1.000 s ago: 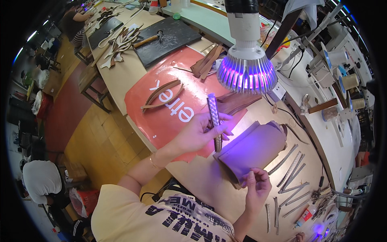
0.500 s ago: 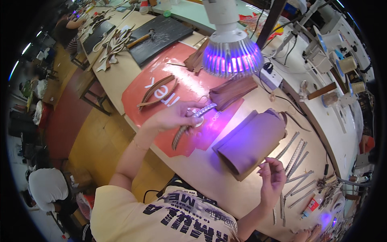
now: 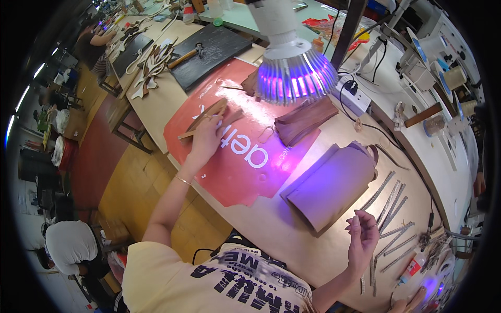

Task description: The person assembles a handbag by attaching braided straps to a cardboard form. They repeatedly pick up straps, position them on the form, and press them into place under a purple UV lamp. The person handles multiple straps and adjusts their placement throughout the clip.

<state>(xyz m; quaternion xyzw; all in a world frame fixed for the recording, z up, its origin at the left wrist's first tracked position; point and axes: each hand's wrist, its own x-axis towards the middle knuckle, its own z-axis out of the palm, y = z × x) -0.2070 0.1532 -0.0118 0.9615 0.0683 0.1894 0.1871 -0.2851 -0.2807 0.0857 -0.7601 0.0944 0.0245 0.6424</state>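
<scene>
My left hand (image 3: 207,134) is over a small group of curved brown leather straps (image 3: 206,113) lying on a red printed sheet (image 3: 229,182). Its fingers close around one strap, and the hand partly hides the ends. Raised at the table's near side, my right hand (image 3: 364,237) has curled fingers with thumb and fingertips close together; anything between them is too small to tell. Beyond it lies a rolled brown leather sheet (image 3: 334,182). Several grey braided straps (image 3: 391,203) are spread to its right. A folded dark-brown leather piece (image 3: 305,121) rests at the red sheet's far right edge.
A lamp (image 3: 297,75) glowing purple hangs low over the table. Farther back, a hammer (image 3: 185,56) lies on a black slab (image 3: 222,44), near pale leather scraps (image 3: 151,65). A power strip (image 3: 356,96) and cables run along the right. Another person's hand (image 3: 409,300) shows at lower right.
My left hand has moved left and away from me, taking the braided strap from mid-sheet to the brown straps. My right hand has drawn slightly away from the rolled leather's edge.
</scene>
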